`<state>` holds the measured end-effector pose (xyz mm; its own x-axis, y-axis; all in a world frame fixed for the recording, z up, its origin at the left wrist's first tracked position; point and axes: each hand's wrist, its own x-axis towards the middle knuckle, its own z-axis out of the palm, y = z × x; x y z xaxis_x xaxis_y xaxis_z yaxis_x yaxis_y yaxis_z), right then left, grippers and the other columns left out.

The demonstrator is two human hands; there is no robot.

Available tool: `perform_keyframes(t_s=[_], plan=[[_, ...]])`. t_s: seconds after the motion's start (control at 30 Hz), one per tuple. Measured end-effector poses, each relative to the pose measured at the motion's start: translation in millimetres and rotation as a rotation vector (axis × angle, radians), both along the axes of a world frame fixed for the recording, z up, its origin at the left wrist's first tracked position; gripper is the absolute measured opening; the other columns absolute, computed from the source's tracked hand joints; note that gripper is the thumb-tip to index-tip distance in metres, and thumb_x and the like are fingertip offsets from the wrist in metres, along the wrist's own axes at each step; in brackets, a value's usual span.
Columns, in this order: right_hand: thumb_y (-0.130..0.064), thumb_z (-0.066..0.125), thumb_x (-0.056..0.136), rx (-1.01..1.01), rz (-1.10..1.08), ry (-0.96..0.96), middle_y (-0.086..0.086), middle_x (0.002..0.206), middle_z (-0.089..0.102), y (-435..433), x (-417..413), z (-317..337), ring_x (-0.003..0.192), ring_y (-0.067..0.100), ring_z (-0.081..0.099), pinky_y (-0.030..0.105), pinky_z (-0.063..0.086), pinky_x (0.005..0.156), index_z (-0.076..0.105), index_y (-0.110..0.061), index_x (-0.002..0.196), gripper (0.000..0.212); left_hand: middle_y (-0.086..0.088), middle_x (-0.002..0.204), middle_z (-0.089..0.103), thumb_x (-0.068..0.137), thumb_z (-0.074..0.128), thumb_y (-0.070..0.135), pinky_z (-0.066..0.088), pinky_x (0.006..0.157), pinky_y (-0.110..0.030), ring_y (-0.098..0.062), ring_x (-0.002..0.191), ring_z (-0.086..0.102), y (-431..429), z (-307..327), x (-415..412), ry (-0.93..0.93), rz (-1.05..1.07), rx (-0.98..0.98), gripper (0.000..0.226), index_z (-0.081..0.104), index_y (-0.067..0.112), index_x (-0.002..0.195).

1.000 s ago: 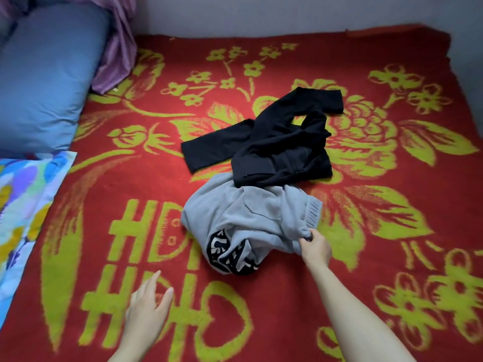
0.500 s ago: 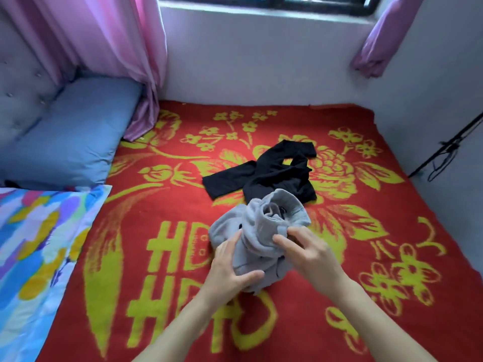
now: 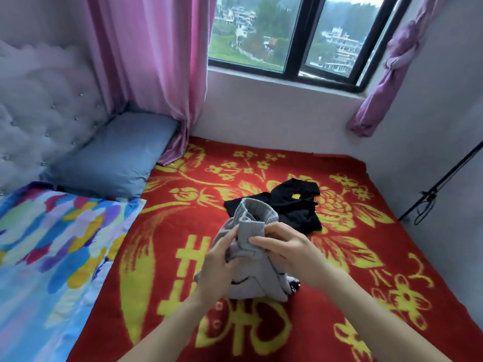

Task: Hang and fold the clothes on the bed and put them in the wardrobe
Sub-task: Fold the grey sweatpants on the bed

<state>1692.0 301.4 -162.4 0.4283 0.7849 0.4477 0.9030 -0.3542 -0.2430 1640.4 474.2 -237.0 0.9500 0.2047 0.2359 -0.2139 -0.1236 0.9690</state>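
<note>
A grey sweatshirt [image 3: 251, 226] with a black-and-white print is bunched up and lifted off the red and yellow blanket [image 3: 366, 270] in the middle of the bed. My left hand [image 3: 219, 262] grips its left side. My right hand [image 3: 285, 244] pinches the fabric on the right, fingers curled over a fold. Its ribbed hem or collar stands open at the top. Just behind it, flat on the blanket, lies a crumpled black garment [image 3: 287, 205].
A blue pillow [image 3: 112, 158] and a multicoloured pillow [image 3: 52, 244] lie at the left by the padded headboard [image 3: 39, 105]. Pink curtains [image 3: 156, 61] hang beside the window [image 3: 300, 35]. A black stand with a cable [image 3: 428, 197] leans on the right wall.
My left hand came off the blanket and took hold of the grey sweatshirt. Both hands raised it and gathered it closer. The camera tilted up, bringing the window into sight.
</note>
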Motion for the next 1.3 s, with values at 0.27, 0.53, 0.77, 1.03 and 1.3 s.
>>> perform_keyframes(t_s=[0.27,0.53,0.77,1.03,1.3], plan=[[0.026,0.059,0.069,0.153,-0.197,0.125,0.014,0.105,0.049,-15.8,23.4,2.5,0.095,0.017,0.049,0.002,0.035,0.084,0.047,-0.003,0.132,0.071,0.005,0.075,0.072,0.083,0.042,-0.019,0.049,0.058,-0.015,-0.002,0.068,0.064,42.9,-1.3,-27.1,0.027,0.203,-0.262,0.054,0.073,0.025,0.088],[0.002,0.065,0.081,0.447,-0.575,0.390,0.004,0.097,0.066,-50.4,87.8,34.9,0.082,0.016,0.062,0.028,0.049,0.079,0.059,-0.007,0.123,0.044,0.010,0.049,0.058,0.086,0.043,-0.010,0.037,0.040,-0.011,-0.007,0.046,0.046,97.9,1.1,-36.6,0.016,0.522,-0.167,0.036,0.068,0.015,0.087],[-0.002,0.058,0.081,0.221,-0.484,0.600,-0.003,0.076,0.061,-27.4,95.7,9.1,0.071,0.012,0.053,0.025,0.042,0.062,0.064,-0.015,0.082,0.014,-0.014,0.094,0.067,0.084,0.047,-0.018,0.047,0.066,-0.027,-0.021,0.078,0.056,98.5,-35.8,-42.8,0.143,0.672,-0.019,0.036,0.064,0.012,0.095],[-0.005,0.053,0.083,0.285,-0.378,0.989,0.003,0.064,0.057,13.1,83.8,1.9,0.061,0.017,0.052,0.028,0.043,0.058,0.060,-0.006,0.070,0.015,-0.009,0.114,0.063,0.076,0.058,-0.011,0.048,0.070,-0.026,-0.022,0.094,0.063,87.1,-93.2,-77.5,0.518,0.542,0.248,0.068,0.043,0.012,0.138],[0.001,0.052,0.083,0.194,-0.176,0.905,0.009,0.073,0.050,44.9,66.3,38.6,0.070,0.020,0.045,0.035,0.037,0.066,0.054,0.017,0.084,0.016,-0.006,0.156,0.003,0.070,0.077,0.031,0.032,0.108,-0.041,-0.025,0.142,0.014,60.4,-105.4,-76.5,0.678,0.282,0.426,0.117,-0.011,0.037,0.147]])
